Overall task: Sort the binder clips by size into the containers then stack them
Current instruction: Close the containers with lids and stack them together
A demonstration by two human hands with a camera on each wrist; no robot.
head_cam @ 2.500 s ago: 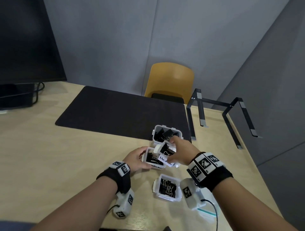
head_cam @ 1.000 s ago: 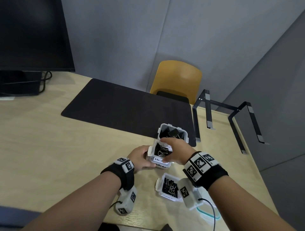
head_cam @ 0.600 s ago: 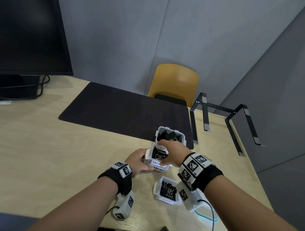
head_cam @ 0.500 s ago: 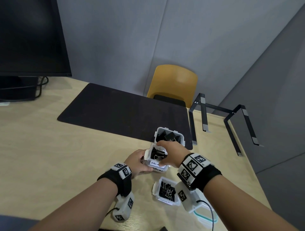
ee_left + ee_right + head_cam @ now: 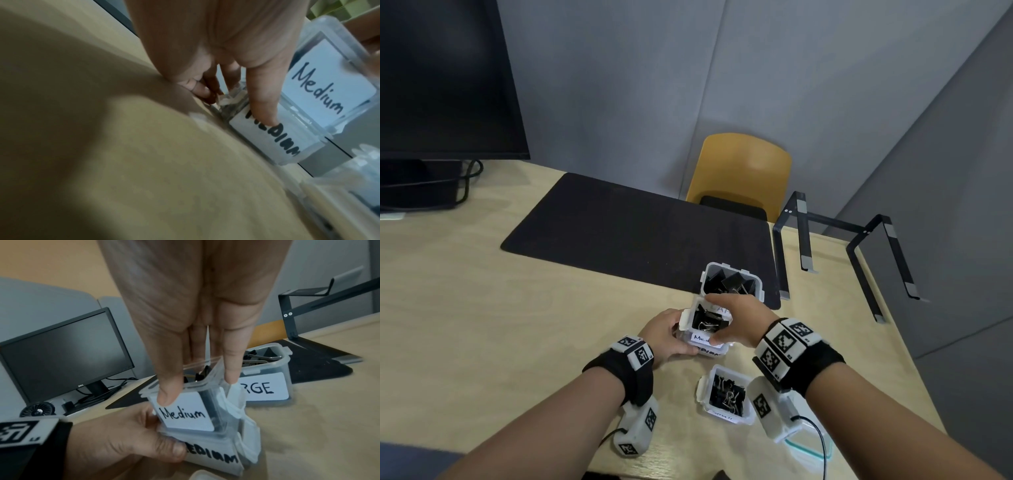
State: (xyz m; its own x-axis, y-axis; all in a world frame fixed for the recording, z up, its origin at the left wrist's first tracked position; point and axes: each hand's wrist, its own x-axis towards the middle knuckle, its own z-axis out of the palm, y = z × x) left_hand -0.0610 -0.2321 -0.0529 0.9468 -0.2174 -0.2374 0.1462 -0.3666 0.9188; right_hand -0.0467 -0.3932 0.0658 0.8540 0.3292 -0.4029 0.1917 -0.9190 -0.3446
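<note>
Binder clips fill the upper "Medium" container (image 5: 186,408), which is gripped by its rim by the right hand (image 5: 736,323) and seated tilted in the lower "MEDIUM" container (image 5: 213,457), itself clasped by the left hand (image 5: 666,337), near the table's (image 5: 482,325) right edge.

Clear containers (image 5: 708,320) hold black clips (image 5: 726,394), white labels (image 5: 186,412), beside a yellow chair (image 5: 743,171), black mat (image 5: 640,236)
</note>
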